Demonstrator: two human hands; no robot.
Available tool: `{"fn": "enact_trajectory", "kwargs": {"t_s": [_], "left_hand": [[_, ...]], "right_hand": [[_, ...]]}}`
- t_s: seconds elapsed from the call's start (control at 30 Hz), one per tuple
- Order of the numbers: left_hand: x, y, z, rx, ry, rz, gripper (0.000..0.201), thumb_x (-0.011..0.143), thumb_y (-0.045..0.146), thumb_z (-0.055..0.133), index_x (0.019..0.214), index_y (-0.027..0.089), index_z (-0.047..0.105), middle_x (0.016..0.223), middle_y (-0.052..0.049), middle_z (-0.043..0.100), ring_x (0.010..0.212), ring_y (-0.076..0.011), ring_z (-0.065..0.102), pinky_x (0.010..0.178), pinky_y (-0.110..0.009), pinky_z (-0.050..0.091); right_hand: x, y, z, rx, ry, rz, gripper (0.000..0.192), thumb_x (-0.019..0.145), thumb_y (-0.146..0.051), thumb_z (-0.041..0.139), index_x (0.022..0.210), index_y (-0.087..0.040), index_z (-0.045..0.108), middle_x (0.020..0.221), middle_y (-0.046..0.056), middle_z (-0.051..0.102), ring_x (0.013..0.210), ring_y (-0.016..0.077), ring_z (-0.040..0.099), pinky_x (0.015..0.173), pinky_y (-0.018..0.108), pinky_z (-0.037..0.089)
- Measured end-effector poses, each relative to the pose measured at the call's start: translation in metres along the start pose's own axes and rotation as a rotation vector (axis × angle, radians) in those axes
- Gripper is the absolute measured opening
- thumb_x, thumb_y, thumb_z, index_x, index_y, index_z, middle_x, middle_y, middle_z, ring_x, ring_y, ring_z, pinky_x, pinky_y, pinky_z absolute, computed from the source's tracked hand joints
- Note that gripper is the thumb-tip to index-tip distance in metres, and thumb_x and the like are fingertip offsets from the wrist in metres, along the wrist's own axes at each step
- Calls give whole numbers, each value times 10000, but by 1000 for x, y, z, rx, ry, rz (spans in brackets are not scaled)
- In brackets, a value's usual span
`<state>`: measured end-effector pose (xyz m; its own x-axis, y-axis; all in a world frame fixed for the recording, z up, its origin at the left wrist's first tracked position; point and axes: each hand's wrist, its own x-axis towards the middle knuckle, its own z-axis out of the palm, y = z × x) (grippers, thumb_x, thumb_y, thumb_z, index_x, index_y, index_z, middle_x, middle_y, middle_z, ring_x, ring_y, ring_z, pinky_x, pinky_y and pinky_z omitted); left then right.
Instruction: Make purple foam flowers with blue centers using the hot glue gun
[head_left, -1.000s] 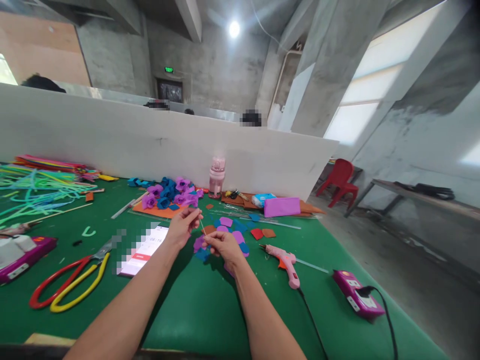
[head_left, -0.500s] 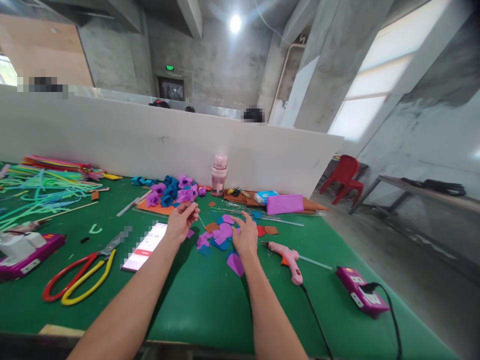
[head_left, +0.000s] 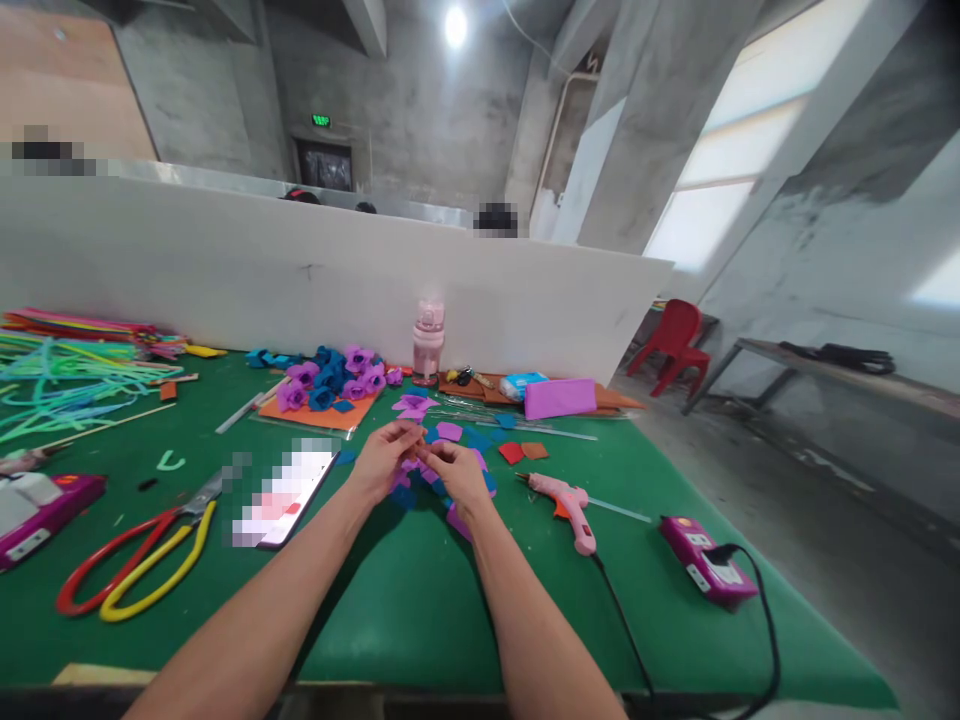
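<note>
2 sets of fingers [head_left: 409, 432] bunch mid-frame, left hand [head_left: 377, 466] beside right hand [head_left: 460, 480]; whether they're clamped is impossible to tell. Loose purple pieces [head_left: 449, 431] lie centre-frame; a low wrist could scatter them!

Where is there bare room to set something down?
Bare green tabletop: between the left forearm and right forearm, and between the pink glue gun's black cord and purple power strip. Crowded: purple and blue petals around left hand and right hand.

Holds left forearm [head_left: 300, 570] and right forearm [head_left: 517, 600] stretched forward, slanted inward; has left hand [head_left: 382, 459] and right hand [head_left: 460, 477] curled close together, with fingers [head_left: 444, 455] bent toward each other, tips partly hidden.
</note>
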<state>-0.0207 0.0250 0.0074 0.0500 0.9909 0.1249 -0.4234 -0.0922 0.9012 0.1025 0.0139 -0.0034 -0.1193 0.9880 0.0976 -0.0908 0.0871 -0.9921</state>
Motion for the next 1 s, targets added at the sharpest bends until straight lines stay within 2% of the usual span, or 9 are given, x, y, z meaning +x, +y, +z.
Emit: {"fn": "enact_trajectory", "kwargs": {"t_s": [0.2, 0.5, 0.63, 0.73, 0.77, 0.83, 0.93, 1.0], "left_hand": [[-1, 9, 1, -95, 101, 84, 207, 573, 226, 733, 626, 153, 547, 569, 35, 543, 473, -47, 443, 477, -184, 334], [3, 7, -2, -179, 181, 67, 226, 533, 210, 745, 614, 142, 545, 587, 27, 547, 490, -45, 449, 474, -185, 346], [10, 10, -13, -235, 232, 71, 230, 533, 207, 755, 617, 142, 551, 589, 28, 542, 500, -37, 452, 474, -175, 345], [18, 20, -29, -289, 321, 153, 239, 531, 198, 764, 603, 148, 541, 572, 37, 537, 506, -34, 460, 489, -167, 357], [20, 22, -33, -288, 359, 192, 242, 530, 201, 766, 604, 150, 542, 556, 41, 530, 500, -33, 455, 484, -163, 353], [21, 24, -38, -247, 347, 177, 241, 527, 213, 770, 614, 144, 557, 564, 33, 540, 495, -34, 452, 476, -165, 350], [17, 20, -31, -112, 198, 65, 236, 548, 252, 764, 659, 128, 597, 577, 20, 548, 496, -41, 454, 479, -173, 349], [12, 16, -22, -8, 130, 50, 237, 568, 284, 753, 666, 129, 602, 582, 15, 554, 494, -48, 453, 486, -183, 350]], "right_hand": [[-1, 5, 6, 25, -97, 17, 217, 598, -355, 675, 613, -154, 592, 543, -38, 525, 518, 76, 419, 520, 215, 323], [-5, -4, 2, -19, -165, 15, 171, 612, -321, 645, 605, -164, 577, 535, -45, 503, 526, 77, 428, 543, 211, 346], [-7, -2, 4, -56, -182, 41, 170, 597, -313, 643, 590, -166, 558, 544, -38, 507, 536, 83, 438, 550, 213, 355], [-7, 0, 3, -37, -233, 43, 162, 596, -298, 655, 602, -162, 568, 567, -32, 535, 551, 85, 462, 563, 212, 368], [-6, 1, 1, -45, -225, 26, 157, 607, -300, 652, 613, -162, 578, 572, -29, 545, 552, 86, 469, 566, 213, 372], [-2, -1, -5, -105, -138, -38, 154, 654, -313, 620, 637, -161, 603, 571, -24, 559, 543, 90, 477, 561, 217, 379], [4, -6, -19, -290, 58, -173, 180, 722, -320, 559, 671, -167, 640, 598, -6, 597, 561, 111, 508, 569, 230, 387], [5, -9, -26, -451, 140, -234, 193, 739, -331, 553, 672, -182, 655, 620, 1, 623, 583, 126, 530, 577, 237, 383]]}}
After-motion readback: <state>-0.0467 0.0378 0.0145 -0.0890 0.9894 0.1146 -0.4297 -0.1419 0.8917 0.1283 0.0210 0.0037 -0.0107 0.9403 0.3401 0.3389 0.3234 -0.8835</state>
